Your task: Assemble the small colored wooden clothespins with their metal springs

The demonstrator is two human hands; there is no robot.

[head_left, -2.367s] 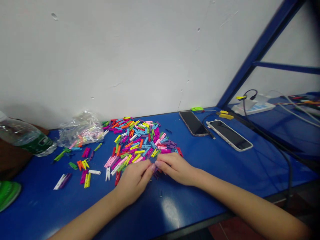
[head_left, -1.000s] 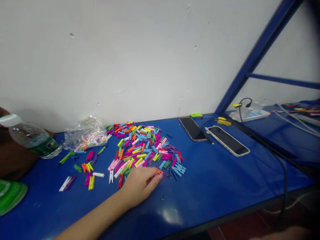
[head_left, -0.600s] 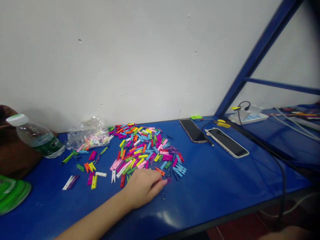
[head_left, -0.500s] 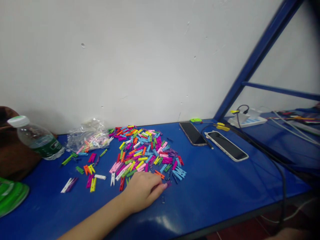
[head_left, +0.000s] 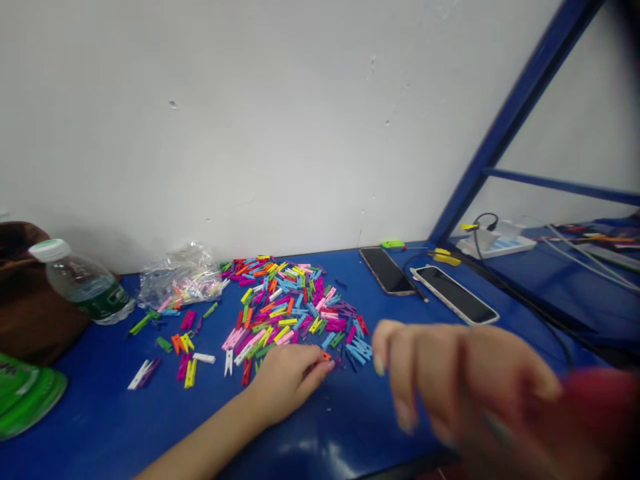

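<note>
A heap of small coloured clothespins point(head_left: 285, 307) lies on the blue table point(head_left: 190, 427), with several more scattered to its left. My left hand point(head_left: 285, 377) rests at the near edge of the heap. Its thumb and fingers are pinched at a small purple clothespin point(head_left: 339, 362), which is partly hidden; an orange clothespin touches or lies just behind the fingers. My right hand point(head_left: 450, 380) is in the air at the lower right, blurred by motion. Its fingers are bent but apart, and I see nothing between them.
A crumpled clear bag point(head_left: 180, 277) with clothespins and a water bottle point(head_left: 87, 287) stand at left, near a brown bag point(head_left: 35, 320) and a green object point(head_left: 30, 397). Two phones, a dark one point(head_left: 387, 270) and a white-edged one point(head_left: 455, 293), lie at right, beside cables and a power strip point(head_left: 495, 245).
My right hand has come into view from the lower right, over the table's front. My left hand stays in almost the same place by the heap. The view has shifted slightly.
</note>
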